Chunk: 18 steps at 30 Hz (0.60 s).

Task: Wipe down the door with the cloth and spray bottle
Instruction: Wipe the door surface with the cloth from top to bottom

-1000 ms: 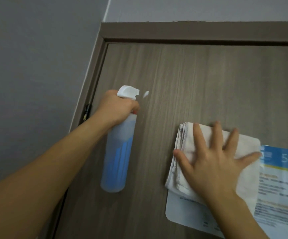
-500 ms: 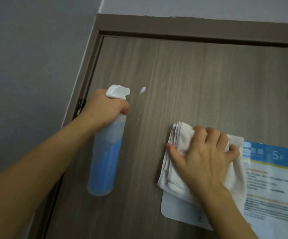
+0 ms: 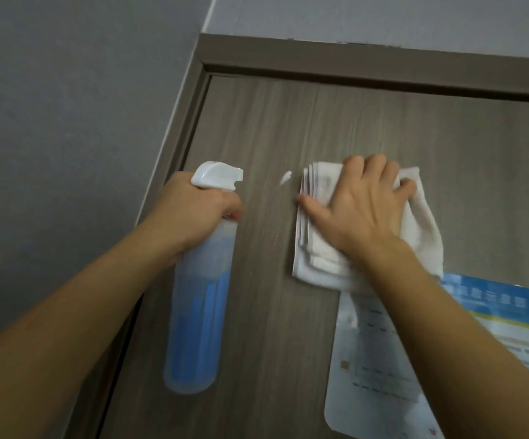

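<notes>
A grey-brown wood-grain door (image 3: 367, 128) fills the view. My left hand (image 3: 200, 213) grips the neck of a translucent blue spray bottle (image 3: 200, 312) with a white trigger head, held up near the door's left edge. A small white blob of foam (image 3: 285, 177) sits on the door just right of the nozzle. My right hand (image 3: 364, 210) presses a folded white cloth (image 3: 317, 248) against the door, fingers curled over its top edge. The cloth lies just right of the foam.
A laminated blue-and-white notice (image 3: 383, 375) is stuck to the door below the cloth, partly behind my right forearm. The door frame (image 3: 352, 63) runs along the top and left. A grey wall (image 3: 67, 122) lies to the left.
My right hand slid the cloth up and to the left, off the notice toward the foam, and its fingers curled from spread flat. The left hand stayed on the bottle.
</notes>
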Motion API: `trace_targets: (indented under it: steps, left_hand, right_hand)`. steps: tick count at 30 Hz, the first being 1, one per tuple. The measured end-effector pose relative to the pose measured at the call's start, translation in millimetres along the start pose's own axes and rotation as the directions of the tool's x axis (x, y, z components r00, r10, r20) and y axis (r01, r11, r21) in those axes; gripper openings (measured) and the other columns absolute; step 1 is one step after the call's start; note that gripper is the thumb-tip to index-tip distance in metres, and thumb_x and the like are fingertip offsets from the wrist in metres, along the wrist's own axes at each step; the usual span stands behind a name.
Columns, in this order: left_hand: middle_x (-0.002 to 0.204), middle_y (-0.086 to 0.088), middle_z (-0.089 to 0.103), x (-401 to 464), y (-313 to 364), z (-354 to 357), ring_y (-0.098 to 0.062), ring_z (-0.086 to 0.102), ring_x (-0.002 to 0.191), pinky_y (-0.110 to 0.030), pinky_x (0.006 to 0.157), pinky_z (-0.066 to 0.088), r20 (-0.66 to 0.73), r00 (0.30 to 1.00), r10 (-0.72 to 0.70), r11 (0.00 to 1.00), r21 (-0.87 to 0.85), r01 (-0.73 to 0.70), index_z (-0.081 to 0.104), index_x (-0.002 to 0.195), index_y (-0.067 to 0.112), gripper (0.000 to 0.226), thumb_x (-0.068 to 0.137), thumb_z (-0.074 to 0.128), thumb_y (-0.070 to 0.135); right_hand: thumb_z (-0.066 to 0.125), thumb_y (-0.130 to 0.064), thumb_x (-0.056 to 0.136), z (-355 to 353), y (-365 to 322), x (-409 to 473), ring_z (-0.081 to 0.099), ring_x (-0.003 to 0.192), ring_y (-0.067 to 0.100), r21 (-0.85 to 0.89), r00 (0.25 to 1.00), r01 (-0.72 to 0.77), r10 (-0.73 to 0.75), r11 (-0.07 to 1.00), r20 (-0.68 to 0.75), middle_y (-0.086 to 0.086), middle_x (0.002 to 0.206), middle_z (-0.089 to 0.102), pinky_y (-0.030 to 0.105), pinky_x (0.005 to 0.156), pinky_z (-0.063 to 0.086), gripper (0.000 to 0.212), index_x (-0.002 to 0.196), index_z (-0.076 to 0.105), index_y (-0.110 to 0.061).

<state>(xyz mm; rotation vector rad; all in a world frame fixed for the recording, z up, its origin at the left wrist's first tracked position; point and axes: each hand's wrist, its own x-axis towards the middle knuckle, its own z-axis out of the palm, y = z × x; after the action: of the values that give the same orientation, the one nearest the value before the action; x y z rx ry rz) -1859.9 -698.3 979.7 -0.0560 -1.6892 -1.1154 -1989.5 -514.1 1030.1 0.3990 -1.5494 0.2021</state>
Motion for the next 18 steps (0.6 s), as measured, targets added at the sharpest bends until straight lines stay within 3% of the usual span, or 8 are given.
trace_targets:
  steps: [5,12,15,18]
  left_hand:
    - [0.091,-0.030,0.067,2.5,-11.5,-19.6,-0.027,0.062,0.070,-0.040,0.066,0.049,-0.012,1.000,0.010,0.999,-0.053,-0.010,0.062,0.085,-0.007,0.044,0.054,0.072,0.023]
    - [0.093,-0.030,0.068,0.3,-20.8,-25.6,-0.026,0.063,0.071,-0.037,0.066,0.049,0.008,0.999,0.039,0.997,-0.074,-0.038,0.064,0.088,-0.010,0.047,0.057,0.070,0.024]
    - [0.091,-0.027,0.070,0.2,-22.5,-21.4,-0.038,0.069,0.078,-0.047,0.068,0.056,-0.014,0.999,0.051,0.997,-0.060,-0.052,0.066,0.081,-0.004,0.038,0.056,0.072,0.023]
    - [0.089,-0.024,0.072,0.1,-23.0,-22.1,-0.039,0.070,0.086,-0.057,0.078,0.058,-0.032,0.998,0.056,0.998,-0.040,-0.057,0.069,0.078,0.000,0.034,0.055,0.073,0.025]
  right_hand:
    - [0.034,-0.088,0.077,8.4,-26.6,61.0,0.041,0.110,0.035,-0.019,1.000,0.004,-0.005,1.000,-0.025,0.016,0.119,0.045,0.055,0.094,0.032,0.089,0.117,0.046,-0.009]
    - [0.019,-0.087,0.080,17.2,-33.8,32.8,0.041,0.119,0.037,-0.011,0.998,0.056,-0.056,0.998,0.014,0.015,0.124,0.046,0.061,0.102,0.027,0.090,0.125,0.048,-0.015]
    - [0.020,-0.083,0.083,14.3,-50.1,5.7,0.040,0.121,0.036,-0.003,0.993,0.106,-0.106,0.994,0.059,0.015,0.127,0.047,0.062,0.103,0.028,0.085,0.129,0.047,-0.017]
    - [0.026,-0.079,0.085,14.5,-69.8,-30.7,0.042,0.117,0.034,0.010,0.969,0.231,-0.231,0.973,0.088,0.013,0.123,0.048,0.059,0.101,0.027,0.077,0.128,0.048,-0.018]
